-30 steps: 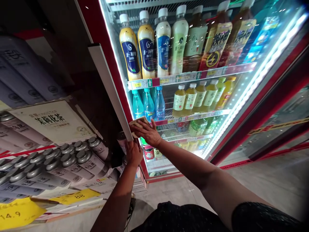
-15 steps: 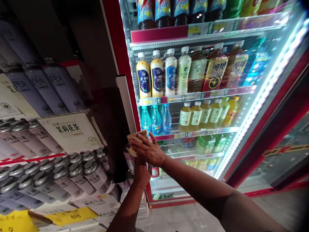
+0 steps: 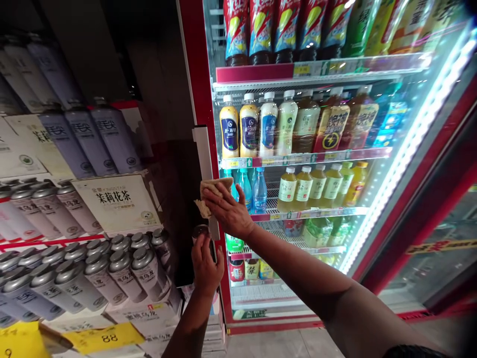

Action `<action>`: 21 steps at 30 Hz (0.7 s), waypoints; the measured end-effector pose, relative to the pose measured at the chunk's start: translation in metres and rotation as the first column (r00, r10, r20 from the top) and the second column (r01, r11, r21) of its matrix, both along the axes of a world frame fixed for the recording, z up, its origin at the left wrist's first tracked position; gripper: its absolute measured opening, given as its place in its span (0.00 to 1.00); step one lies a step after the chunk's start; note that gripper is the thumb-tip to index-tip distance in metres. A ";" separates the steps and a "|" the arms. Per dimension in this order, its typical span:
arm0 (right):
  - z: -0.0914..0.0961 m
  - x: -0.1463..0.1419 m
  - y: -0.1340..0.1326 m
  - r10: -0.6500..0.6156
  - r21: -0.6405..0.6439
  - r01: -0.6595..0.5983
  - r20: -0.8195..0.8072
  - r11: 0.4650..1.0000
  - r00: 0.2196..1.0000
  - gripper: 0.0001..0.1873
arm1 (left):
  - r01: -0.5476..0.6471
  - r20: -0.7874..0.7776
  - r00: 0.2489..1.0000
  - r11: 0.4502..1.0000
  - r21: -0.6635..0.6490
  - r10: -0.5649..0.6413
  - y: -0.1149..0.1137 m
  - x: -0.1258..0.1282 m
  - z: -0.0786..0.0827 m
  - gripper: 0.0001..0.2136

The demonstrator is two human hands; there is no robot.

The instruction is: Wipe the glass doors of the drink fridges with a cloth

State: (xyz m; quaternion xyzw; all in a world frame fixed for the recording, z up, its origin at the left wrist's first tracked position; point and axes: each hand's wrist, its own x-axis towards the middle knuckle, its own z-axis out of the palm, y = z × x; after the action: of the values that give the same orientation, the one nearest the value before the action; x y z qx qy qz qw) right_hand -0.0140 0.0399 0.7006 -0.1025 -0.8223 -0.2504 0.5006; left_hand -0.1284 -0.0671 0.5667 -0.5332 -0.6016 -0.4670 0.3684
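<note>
My right hand (image 3: 229, 213) presses a tan cloth (image 3: 210, 191) flat against the white handle strip (image 3: 205, 164) on the edge of the open cooler door, fingers stretched over the cloth. My left hand (image 3: 205, 266) is lower down, fingers curled around the bottom of the same door edge near its dark lower end. Behind the hands, blue water bottles (image 3: 251, 191) stand on a lit cooler shelf.
The lit cooler (image 3: 298, 159) holds rows of bottled drinks on several shelves inside a red frame (image 3: 194, 74). At left, racks of silver-capped cans (image 3: 112, 268) and a white tea sign (image 3: 115, 201) stand close by. Yellow price tags (image 3: 100, 338) hang low left.
The view has tilted upward, showing a higher shelf. My right hand with the cloth has slid up along the door's handle strip. My left hand stays gripping the lower door edge.
</note>
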 end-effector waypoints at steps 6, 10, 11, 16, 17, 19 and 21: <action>-0.003 0.002 -0.002 0.019 0.031 -0.021 0.054 0.999 0.998 0.22 | 0.002 -0.139 0.990 0.980 -0.198 -0.030 0.003 0.012 0.002 0.38; 0.030 -0.004 0.006 -0.018 0.043 0.019 -0.016 0.999 1.000 0.24 | -0.046 -0.113 0.993 0.958 -0.283 0.014 0.003 0.018 0.000 0.42; 0.038 -0.006 0.008 -0.025 0.046 0.027 -0.035 0.999 0.999 0.24 | -0.052 -0.110 0.994 0.954 -0.296 0.021 0.003 0.019 -0.001 0.43; 0.047 -0.007 0.013 -0.013 0.047 0.014 -0.029 0.999 1.000 0.23 | -0.091 -0.127 0.991 0.926 -0.366 0.047 -0.001 0.013 -0.004 0.43; 0.049 -0.006 0.014 -0.001 0.055 0.002 -0.016 0.998 1.000 0.23 | -0.092 -0.126 0.991 0.919 -0.384 0.047 -0.002 0.012 -0.004 0.43; 0.059 -0.006 0.017 0.014 0.060 -0.014 -0.004 0.998 1.000 0.24 | -0.079 -0.099 0.994 0.899 -0.430 0.040 -0.004 0.010 -0.004 0.42; 0.081 -0.009 0.019 0.011 0.037 -0.011 -0.017 0.999 1.000 0.25 | -0.060 -0.059 0.998 0.880 -0.471 0.036 -0.006 0.012 -0.002 0.42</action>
State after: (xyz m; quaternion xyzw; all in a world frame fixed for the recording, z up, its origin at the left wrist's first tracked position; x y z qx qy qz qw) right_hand -0.0225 0.0591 0.7814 -0.0908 -0.8137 -0.2620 0.5109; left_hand -0.1165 -0.0727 0.5645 -0.6031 -0.7010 -0.2840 0.2534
